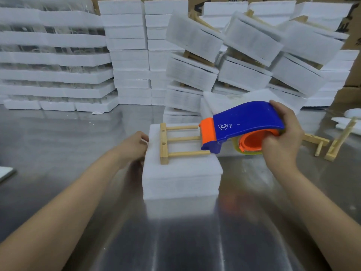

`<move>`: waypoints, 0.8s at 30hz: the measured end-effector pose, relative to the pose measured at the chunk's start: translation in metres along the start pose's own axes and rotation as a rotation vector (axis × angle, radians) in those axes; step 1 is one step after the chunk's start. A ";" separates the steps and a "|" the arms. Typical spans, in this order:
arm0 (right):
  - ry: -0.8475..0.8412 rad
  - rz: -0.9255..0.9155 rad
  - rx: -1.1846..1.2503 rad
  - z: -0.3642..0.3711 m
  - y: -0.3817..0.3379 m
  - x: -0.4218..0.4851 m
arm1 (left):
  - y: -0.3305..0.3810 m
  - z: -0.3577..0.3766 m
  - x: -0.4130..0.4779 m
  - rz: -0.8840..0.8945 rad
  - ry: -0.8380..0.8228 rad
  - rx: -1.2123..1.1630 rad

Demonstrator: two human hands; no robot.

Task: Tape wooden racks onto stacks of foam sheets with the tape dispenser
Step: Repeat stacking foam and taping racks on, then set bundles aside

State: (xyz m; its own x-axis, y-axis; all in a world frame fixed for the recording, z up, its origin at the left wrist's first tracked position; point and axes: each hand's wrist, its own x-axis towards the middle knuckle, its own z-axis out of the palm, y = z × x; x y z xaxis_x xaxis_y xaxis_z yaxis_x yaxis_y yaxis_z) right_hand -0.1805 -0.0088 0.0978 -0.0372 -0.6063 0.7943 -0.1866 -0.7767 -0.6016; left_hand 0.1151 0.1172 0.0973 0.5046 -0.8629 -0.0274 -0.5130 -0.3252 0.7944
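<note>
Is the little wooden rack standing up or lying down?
Lying down. The wooden rack rests flat on top of the foam stack, its three dowels running sideways toward the tape dispenser.

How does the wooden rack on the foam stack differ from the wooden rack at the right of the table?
The wooden rack on the foam stack lies flat on white foam, partly under the tape dispenser. The wooden rack at the right leans tilted on the bare metal table, untouched. Both are pale wood.
</note>
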 end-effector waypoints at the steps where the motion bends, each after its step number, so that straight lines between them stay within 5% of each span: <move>1: 0.000 0.012 0.002 0.000 0.000 0.000 | 0.011 -0.004 -0.003 0.067 0.209 -0.003; 3: 0.005 0.043 0.020 0.001 -0.001 0.000 | 0.039 0.001 -0.024 0.438 0.588 0.080; 4: 0.011 0.056 0.027 0.002 -0.002 0.000 | 0.054 0.012 -0.042 0.692 0.554 0.166; 6: 0.018 0.077 0.037 0.002 -0.004 0.000 | 0.075 0.047 -0.081 1.119 0.193 0.575; 8: 0.014 0.099 0.051 0.002 -0.005 -0.001 | 0.081 0.080 -0.100 1.384 -0.025 0.973; 11: 0.017 0.110 0.056 0.001 -0.008 -0.006 | 0.074 0.100 -0.096 1.458 -0.010 1.315; 17: 0.069 0.192 0.090 0.009 -0.018 -0.019 | 0.038 0.071 -0.098 1.440 0.013 1.222; 21: 0.083 0.173 0.062 0.015 -0.022 -0.035 | 0.036 0.042 -0.110 1.247 -0.125 0.781; 24: 0.138 0.216 0.056 0.017 -0.023 -0.039 | 0.071 0.030 -0.092 0.915 0.196 0.388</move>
State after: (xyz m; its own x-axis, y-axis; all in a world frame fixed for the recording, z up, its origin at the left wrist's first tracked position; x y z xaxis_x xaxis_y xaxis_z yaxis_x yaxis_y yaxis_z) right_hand -0.1585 0.0295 0.0791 -0.2050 -0.7332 0.6484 -0.1057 -0.6420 -0.7594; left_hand 0.0109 0.1616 0.1381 -0.1087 -0.7766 0.6205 -0.9325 0.2960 0.2070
